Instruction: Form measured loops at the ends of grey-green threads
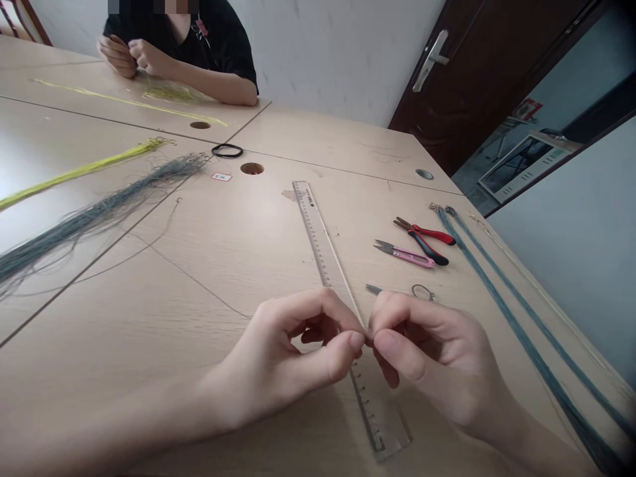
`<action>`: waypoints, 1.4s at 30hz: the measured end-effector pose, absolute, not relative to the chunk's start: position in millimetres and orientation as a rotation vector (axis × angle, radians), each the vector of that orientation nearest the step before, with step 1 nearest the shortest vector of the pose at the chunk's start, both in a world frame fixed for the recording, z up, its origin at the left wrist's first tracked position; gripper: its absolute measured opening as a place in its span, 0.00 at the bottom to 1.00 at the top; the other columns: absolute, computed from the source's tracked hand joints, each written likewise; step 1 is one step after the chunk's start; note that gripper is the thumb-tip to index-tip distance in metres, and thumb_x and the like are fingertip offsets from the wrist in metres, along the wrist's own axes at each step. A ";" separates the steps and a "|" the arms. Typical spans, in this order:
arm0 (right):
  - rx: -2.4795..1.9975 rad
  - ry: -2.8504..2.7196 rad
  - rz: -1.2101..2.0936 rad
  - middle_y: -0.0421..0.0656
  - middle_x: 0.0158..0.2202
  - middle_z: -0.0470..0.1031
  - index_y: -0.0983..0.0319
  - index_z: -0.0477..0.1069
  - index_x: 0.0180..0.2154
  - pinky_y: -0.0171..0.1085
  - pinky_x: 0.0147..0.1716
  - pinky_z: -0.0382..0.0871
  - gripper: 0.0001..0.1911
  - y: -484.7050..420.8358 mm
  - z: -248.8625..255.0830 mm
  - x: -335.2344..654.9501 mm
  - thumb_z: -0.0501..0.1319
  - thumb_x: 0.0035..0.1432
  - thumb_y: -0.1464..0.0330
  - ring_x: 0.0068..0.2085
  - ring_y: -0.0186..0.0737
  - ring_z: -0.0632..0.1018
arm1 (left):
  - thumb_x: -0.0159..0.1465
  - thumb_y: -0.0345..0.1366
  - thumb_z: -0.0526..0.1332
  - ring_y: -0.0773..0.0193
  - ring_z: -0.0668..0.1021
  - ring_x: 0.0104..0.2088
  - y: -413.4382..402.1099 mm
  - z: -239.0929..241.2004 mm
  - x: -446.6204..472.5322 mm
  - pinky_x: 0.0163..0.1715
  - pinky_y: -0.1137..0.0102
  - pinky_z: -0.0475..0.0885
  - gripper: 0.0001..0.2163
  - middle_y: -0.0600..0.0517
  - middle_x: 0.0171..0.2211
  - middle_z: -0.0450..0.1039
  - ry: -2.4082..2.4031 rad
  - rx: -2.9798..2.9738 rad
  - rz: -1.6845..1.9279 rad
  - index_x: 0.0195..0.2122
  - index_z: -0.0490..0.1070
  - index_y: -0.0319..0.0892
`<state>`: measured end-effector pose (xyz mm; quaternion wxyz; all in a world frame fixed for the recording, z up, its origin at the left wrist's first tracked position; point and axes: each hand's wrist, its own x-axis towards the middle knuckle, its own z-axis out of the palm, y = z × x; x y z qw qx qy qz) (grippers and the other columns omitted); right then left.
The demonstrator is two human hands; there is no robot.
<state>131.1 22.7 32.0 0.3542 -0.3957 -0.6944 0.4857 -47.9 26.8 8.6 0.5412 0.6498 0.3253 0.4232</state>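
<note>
My left hand (293, 354) and my right hand (427, 354) meet fingertip to fingertip just above a clear plastic ruler (328, 265) that lies lengthwise on the wooden table (209, 311). Both hands pinch something tiny between thumb and forefinger; I cannot make out what it is. A thin dark thread (199, 281) runs across the table from the left towards my left hand. A small metal ring (422, 291) and a metal tip lie just beyond my right hand.
Red-handled pliers (427, 238) and pink thread snips (405, 254) lie right of the ruler. Long grey cords (521, 331) run along the right edge. A grey thread bundle (89, 215) and yellow threads (74, 172) lie left. A black hair tie (227, 151) sits further back. Another person's hands (129, 56) work at the far end.
</note>
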 end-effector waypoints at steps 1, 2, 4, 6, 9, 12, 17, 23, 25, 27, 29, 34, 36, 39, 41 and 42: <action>-1.018 -1.787 1.259 0.34 0.22 0.64 0.61 0.66 0.26 0.27 0.23 0.61 0.08 22.4 31.8 131.2 0.56 0.59 0.73 0.24 0.26 0.67 | 0.60 0.30 0.57 0.71 0.65 0.22 26.8 8.7 -48.1 0.22 0.75 0.60 0.05 0.55 0.22 0.66 0.774 1.546 1.009 0.26 0.67 0.40; -1.016 -1.779 1.262 0.34 0.22 0.64 0.61 0.66 0.26 0.27 0.23 0.61 0.08 22.0 31.6 131.2 0.57 0.59 0.73 0.24 0.26 0.67 | 0.60 0.30 0.57 0.71 0.65 0.22 26.7 8.8 -48.2 0.22 0.75 0.60 0.06 0.55 0.22 0.66 0.774 1.548 1.013 0.26 0.67 0.40; -1.014 -1.769 1.254 0.34 0.22 0.64 0.61 0.66 0.26 0.27 0.23 0.61 0.08 21.2 31.5 131.3 0.57 0.59 0.72 0.24 0.26 0.67 | 0.60 0.30 0.57 0.72 0.65 0.22 26.4 9.2 -48.4 0.22 0.76 0.60 0.06 0.56 0.21 0.66 0.768 1.552 1.018 0.26 0.67 0.40; -1.010 -1.763 1.244 0.34 0.22 0.64 0.61 0.66 0.26 0.27 0.22 0.61 0.08 20.4 31.6 131.2 0.57 0.58 0.72 0.24 0.26 0.67 | 0.60 0.30 0.58 0.72 0.65 0.22 26.0 9.6 -48.3 0.22 0.76 0.60 0.05 0.56 0.21 0.66 0.759 1.552 1.019 0.26 0.67 0.40; -1.018 -1.755 1.235 0.33 0.21 0.65 0.61 0.66 0.25 0.26 0.22 0.61 0.09 19.9 31.9 130.3 0.58 0.57 0.73 0.23 0.25 0.67 | 0.59 0.29 0.58 0.72 0.66 0.22 25.6 10.3 -47.7 0.22 0.76 0.61 0.05 0.56 0.21 0.67 0.752 1.544 1.018 0.26 0.67 0.39; -1.037 -1.747 1.231 0.33 0.20 0.64 0.62 0.66 0.24 0.25 0.21 0.61 0.09 20.2 32.1 129.1 0.58 0.56 0.74 0.22 0.24 0.66 | 0.58 0.28 0.58 0.72 0.67 0.22 25.6 11.5 -46.8 0.23 0.75 0.62 0.05 0.55 0.20 0.67 0.761 1.537 1.009 0.25 0.68 0.39; -1.037 -1.754 1.209 0.33 0.20 0.64 0.62 0.66 0.23 0.24 0.21 0.61 0.09 20.6 31.7 128.8 0.59 0.55 0.75 0.22 0.24 0.66 | 0.57 0.28 0.58 0.71 0.67 0.21 27.1 12.7 -45.8 0.23 0.75 0.62 0.05 0.55 0.19 0.67 0.768 1.532 1.007 0.24 0.68 0.38; -1.021 -1.766 1.192 0.33 0.20 0.64 0.62 0.65 0.23 0.23 0.21 0.61 0.09 20.5 31.1 129.0 0.59 0.55 0.74 0.22 0.23 0.66 | 0.57 0.28 0.58 0.72 0.67 0.21 26.9 9.9 -46.2 0.23 0.75 0.62 0.04 0.55 0.20 0.67 0.757 1.544 1.011 0.25 0.68 0.39; -1.022 -1.769 1.192 0.33 0.20 0.64 0.62 0.65 0.23 0.23 0.21 0.61 0.09 20.9 31.6 128.6 0.59 0.55 0.74 0.22 0.24 0.66 | 0.58 0.28 0.58 0.72 0.66 0.21 26.0 10.0 -46.7 0.22 0.76 0.62 0.05 0.56 0.19 0.66 0.756 1.551 1.015 0.25 0.67 0.39; -1.018 -1.772 1.188 0.33 0.20 0.64 0.62 0.65 0.24 0.23 0.20 0.61 0.09 21.5 32.2 128.1 0.59 0.55 0.74 0.22 0.24 0.66 | 0.58 0.28 0.58 0.73 0.66 0.21 25.4 10.6 -46.9 0.22 0.76 0.61 0.06 0.57 0.19 0.65 0.756 1.553 1.010 0.24 0.66 0.39; -1.020 -1.773 1.184 0.33 0.20 0.64 0.62 0.65 0.24 0.24 0.20 0.61 0.09 21.8 32.6 127.9 0.59 0.55 0.74 0.22 0.24 0.66 | 0.58 0.27 0.58 0.73 0.66 0.21 25.3 11.4 -47.0 0.22 0.76 0.62 0.06 0.57 0.19 0.65 0.752 1.554 1.007 0.24 0.66 0.39; -1.014 -1.792 1.172 0.32 0.20 0.63 0.61 0.65 0.24 0.23 0.20 0.60 0.09 20.9 32.1 128.6 0.59 0.55 0.74 0.22 0.23 0.66 | 0.58 0.27 0.58 0.73 0.66 0.21 26.5 11.7 -46.8 0.23 0.77 0.62 0.06 0.57 0.20 0.66 0.751 1.562 1.009 0.25 0.66 0.39; -1.017 -1.789 1.166 0.32 0.20 0.63 0.62 0.65 0.24 0.23 0.20 0.60 0.09 20.6 31.9 128.4 0.59 0.55 0.74 0.22 0.23 0.66 | 0.58 0.27 0.58 0.73 0.66 0.21 27.0 11.5 -46.6 0.23 0.76 0.62 0.06 0.56 0.20 0.66 0.753 1.557 1.010 0.24 0.66 0.39; -1.018 -1.784 1.167 0.32 0.20 0.64 0.62 0.65 0.24 0.23 0.20 0.61 0.09 20.6 32.1 127.9 0.59 0.55 0.75 0.22 0.24 0.66 | 0.58 0.27 0.58 0.72 0.66 0.21 27.3 11.4 -46.3 0.23 0.76 0.62 0.06 0.56 0.20 0.66 0.761 1.550 1.009 0.24 0.66 0.39; -1.013 -1.788 1.168 0.33 0.20 0.64 0.62 0.65 0.24 0.24 0.20 0.61 0.09 20.4 32.2 128.2 0.59 0.55 0.75 0.22 0.24 0.66 | 0.58 0.28 0.58 0.72 0.66 0.21 27.0 11.5 -46.3 0.22 0.76 0.62 0.05 0.56 0.20 0.66 0.761 1.553 1.004 0.24 0.66 0.39; -1.008 -1.790 1.163 0.33 0.20 0.64 0.62 0.65 0.24 0.24 0.20 0.60 0.09 20.3 32.2 128.6 0.59 0.55 0.75 0.22 0.24 0.66 | 0.58 0.28 0.58 0.72 0.66 0.21 26.8 11.7 -46.4 0.22 0.76 0.62 0.05 0.56 0.20 0.66 0.761 1.555 1.004 0.24 0.66 0.39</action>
